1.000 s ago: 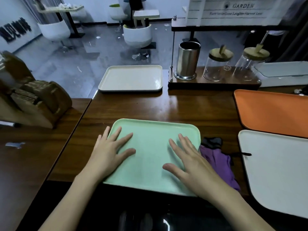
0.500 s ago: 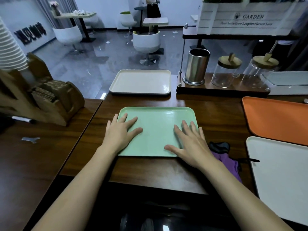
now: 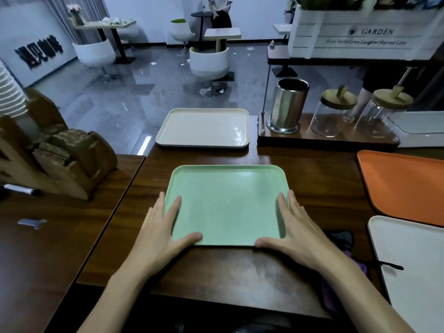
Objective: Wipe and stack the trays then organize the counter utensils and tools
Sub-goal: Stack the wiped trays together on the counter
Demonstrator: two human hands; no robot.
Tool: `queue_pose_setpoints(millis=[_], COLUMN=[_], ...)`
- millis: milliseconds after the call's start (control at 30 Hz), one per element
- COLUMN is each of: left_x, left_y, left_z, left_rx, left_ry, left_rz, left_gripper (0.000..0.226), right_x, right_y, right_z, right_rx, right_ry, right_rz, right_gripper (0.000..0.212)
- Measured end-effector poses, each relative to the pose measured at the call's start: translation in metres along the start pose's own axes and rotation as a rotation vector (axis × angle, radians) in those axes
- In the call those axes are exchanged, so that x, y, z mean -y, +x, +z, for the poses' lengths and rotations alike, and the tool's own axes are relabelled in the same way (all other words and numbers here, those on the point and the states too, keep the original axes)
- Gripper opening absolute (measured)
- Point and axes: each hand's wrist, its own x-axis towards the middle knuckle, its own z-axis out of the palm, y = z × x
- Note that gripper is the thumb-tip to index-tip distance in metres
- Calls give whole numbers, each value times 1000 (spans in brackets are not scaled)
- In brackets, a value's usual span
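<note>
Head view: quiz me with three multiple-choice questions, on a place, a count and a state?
1. Where is the cream tray relative to the green tray? A beyond it, apart; B stacked on it; C under it.
2. How many lidded glass jars stand beside the steel cup? A one; B two; C four.
3. How are the left hand and right hand? A fists; B flat along the green tray's sides; C raised clear.
Answers: A, counter shows between them; B, two jars show; B, straight fingers rest on it.

Head view, forward-down over counter (image 3: 324, 179)
</note>
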Motion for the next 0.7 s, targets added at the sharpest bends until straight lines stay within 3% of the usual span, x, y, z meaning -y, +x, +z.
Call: queue_pose_setpoints(millis=[267,700], left_x=[14,44], left_y=[-2,62], left_z=[-4,-77], left_rx=[98,-201], left_ry=[48,-65], left_rz=[13,170], left_gripper=[137,120], right_x=[-4,71], right_y=[-3,58], right_z=[2,-39], right_rx=[21,-188], right_ry=[30,88], right_rz=[11,-144], right_gripper=[147,135])
